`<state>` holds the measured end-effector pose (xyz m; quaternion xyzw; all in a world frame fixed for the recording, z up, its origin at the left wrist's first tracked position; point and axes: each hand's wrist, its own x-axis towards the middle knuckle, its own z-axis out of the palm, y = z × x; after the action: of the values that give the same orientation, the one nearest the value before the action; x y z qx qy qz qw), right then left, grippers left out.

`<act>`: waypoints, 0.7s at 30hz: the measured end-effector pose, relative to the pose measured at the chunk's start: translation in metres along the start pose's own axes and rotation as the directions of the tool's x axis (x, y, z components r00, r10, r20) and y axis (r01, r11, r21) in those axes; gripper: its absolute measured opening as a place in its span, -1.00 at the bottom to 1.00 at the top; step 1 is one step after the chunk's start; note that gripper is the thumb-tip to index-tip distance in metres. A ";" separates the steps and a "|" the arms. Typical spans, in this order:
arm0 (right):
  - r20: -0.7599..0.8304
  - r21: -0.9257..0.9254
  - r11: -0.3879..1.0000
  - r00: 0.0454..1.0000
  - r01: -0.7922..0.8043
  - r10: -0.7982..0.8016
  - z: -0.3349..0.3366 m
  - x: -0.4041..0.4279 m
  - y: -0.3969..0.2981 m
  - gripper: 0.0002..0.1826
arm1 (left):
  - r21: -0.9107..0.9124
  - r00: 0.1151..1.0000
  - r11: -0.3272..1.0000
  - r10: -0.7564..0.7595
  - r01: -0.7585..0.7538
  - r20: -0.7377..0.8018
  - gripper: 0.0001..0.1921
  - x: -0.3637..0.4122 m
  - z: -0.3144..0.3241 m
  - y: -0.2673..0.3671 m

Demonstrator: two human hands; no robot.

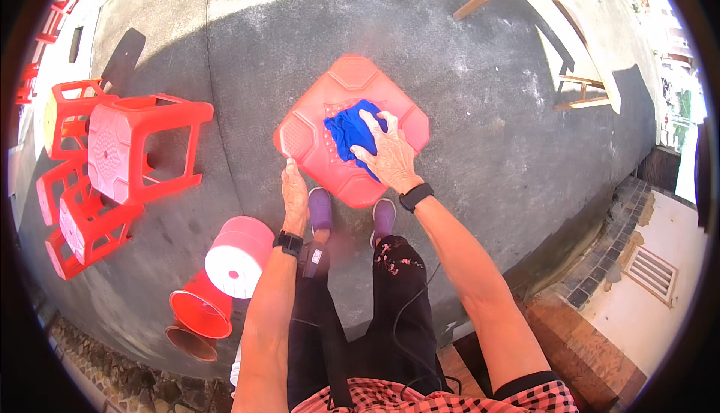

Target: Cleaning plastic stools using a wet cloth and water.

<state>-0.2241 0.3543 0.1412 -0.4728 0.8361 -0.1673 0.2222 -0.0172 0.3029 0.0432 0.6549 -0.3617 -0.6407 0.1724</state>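
A red plastic stool (pixel 365 191) stands before me, its square seat seen from above with a corner toward my feet. On the middle of the seat lies a crumpled blue cloth (pixel 350 127). My right hand (pixel 391 151) presses down on the cloth with fingers spread and bent, covering its right part. At the left edge of the seat, my left hand (pixel 295 196) holds the stool's side, thumb uppermost; its other fingers are mostly hidden.
Several red stools (pixel 112 154) lie tipped on their sides at left. Nearer me are a pink-and-white round stool (pixel 239 255), a red bucket (pixel 205 306) and a brown container (pixel 194 343). A wooden bench (pixel 585 47) lies at upper right; a vented wall (pixel 635 300) borders the lower right.
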 end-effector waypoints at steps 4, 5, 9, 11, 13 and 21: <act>-0.129 0.135 0.990 0.991 0.039 -0.022 0.037 -0.005 -0.016 -0.49 | -0.202 0.980 0.978 0.007 -0.047 -0.197 -0.30 -0.007 0.052 -0.002; -0.078 0.145 0.983 0.992 0.110 -0.100 0.041 -0.012 -0.021 -0.52 | -0.206 0.974 0.973 0.060 -0.106 -0.217 -0.38 -0.013 0.060 0.008; 0.092 0.250 0.933 0.953 0.257 -0.288 0.045 -0.027 -0.025 -0.57 | -0.302 0.992 0.946 0.093 -0.115 -0.088 -0.40 -0.016 0.035 0.000; 0.151 0.193 0.922 0.918 0.336 -0.366 0.030 -0.011 0.006 -0.57 | -0.394 0.996 0.916 0.053 -0.077 -0.070 -0.39 -0.018 0.044 -0.001; 0.118 0.092 0.936 0.929 0.340 -0.349 0.005 0.023 0.031 -0.59 | -0.477 0.997 0.877 0.034 -0.062 -0.067 -0.37 -0.011 0.044 0.001; -0.403 0.007 0.982 0.899 0.190 -0.171 0.027 0.162 -0.016 -0.62 | -0.241 0.946 0.951 0.118 -0.195 -0.301 -0.35 -0.002 0.073 0.000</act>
<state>-0.2715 0.2045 0.0915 -0.4988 0.8122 -0.2997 0.0409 -0.0870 0.3219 0.0358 0.6794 -0.2949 -0.5674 0.3598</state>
